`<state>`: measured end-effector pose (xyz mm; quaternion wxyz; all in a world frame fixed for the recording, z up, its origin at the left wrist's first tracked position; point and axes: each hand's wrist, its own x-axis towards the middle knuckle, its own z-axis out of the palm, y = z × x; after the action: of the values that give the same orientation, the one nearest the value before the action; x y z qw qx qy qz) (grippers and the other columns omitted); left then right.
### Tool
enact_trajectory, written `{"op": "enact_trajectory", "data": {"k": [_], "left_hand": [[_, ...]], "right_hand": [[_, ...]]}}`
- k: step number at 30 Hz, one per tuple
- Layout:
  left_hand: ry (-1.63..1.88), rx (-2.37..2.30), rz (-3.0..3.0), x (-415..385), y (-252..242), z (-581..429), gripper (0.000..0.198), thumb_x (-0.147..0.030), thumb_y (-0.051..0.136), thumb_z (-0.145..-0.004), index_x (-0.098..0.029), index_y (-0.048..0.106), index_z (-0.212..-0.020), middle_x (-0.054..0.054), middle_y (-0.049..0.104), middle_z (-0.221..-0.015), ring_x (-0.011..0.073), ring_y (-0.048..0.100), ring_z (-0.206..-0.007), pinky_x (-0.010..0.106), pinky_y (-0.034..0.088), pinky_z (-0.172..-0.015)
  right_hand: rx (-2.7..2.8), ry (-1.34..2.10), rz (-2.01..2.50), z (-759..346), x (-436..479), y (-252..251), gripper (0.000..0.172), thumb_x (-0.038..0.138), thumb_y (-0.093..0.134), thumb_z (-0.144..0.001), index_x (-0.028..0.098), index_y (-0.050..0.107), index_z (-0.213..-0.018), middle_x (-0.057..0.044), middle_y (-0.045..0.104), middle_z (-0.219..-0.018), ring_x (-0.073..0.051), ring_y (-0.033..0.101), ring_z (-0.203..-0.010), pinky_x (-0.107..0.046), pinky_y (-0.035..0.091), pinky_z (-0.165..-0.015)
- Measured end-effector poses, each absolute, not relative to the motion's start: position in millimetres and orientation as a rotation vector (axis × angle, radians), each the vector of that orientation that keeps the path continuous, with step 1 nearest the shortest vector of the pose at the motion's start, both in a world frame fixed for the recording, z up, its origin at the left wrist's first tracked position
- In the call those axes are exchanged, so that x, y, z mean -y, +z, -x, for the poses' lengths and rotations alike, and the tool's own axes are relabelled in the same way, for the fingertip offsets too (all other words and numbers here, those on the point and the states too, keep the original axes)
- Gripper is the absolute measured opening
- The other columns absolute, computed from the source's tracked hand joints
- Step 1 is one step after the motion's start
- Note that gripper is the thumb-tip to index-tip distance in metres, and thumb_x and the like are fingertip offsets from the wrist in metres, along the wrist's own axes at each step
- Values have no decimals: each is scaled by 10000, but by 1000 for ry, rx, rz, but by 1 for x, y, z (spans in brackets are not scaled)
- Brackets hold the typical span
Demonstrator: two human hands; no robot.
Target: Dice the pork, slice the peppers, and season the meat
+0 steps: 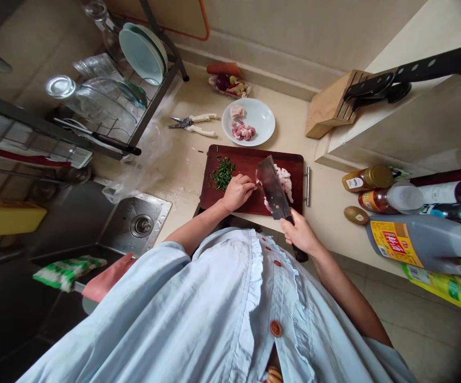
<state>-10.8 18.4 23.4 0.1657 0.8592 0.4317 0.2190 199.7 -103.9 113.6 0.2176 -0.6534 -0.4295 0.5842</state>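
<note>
My right hand is wrapped around the dark handle of a cleaver. The wide blade crosses the right half of a red-brown cutting board, with chopped pale raw meat along its right side. On the blade's left, my left hand is closed, its fingers curled at a small bit of raw meat that they mostly hide. Chopped green herbs lie in a pile on the board, just beyond my left hand. Behind the board, a white plate carries two small heaps of raw meat.
Kitchen shears lie left of the plate, near a dish rack and a sink. A knife block stands at the back right. Bottles and a large jug crowd the right side, beside a kiwi.
</note>
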Motion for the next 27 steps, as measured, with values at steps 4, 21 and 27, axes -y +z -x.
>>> {"op": "enact_trajectory", "data": {"k": [4,21,27], "left_hand": [[638,-1154,-2436,-32,32,-4,273,-150,438,-931,-174,699,-1006,85,631,-944,199,542,-888,325,448,-817],[261,-897,-2424,-35,37,-35,285,-219,667,-786,-154,659,-1063,124,539,-1054,252,520,-963,370,459,-856],[217,-1111,-2525,-6,40,-38,867,-439,898,-518,-98,529,-1224,202,486,-1173,364,487,-1037,466,426,-877]], "right_hand": [[944,1664,1704,-213,103,132,481,421,570,-783,220,439,-1200,131,351,-551,-59,309,-396,-185,303,-374],[787,1685,1722,-245,148,100,551,450,617,-758,199,458,-1223,136,373,-539,-52,315,-400,-176,313,-371],[759,1769,1689,-253,157,90,536,457,631,-751,209,447,-1189,142,374,-542,-45,303,-396,-169,305,-377]]}}
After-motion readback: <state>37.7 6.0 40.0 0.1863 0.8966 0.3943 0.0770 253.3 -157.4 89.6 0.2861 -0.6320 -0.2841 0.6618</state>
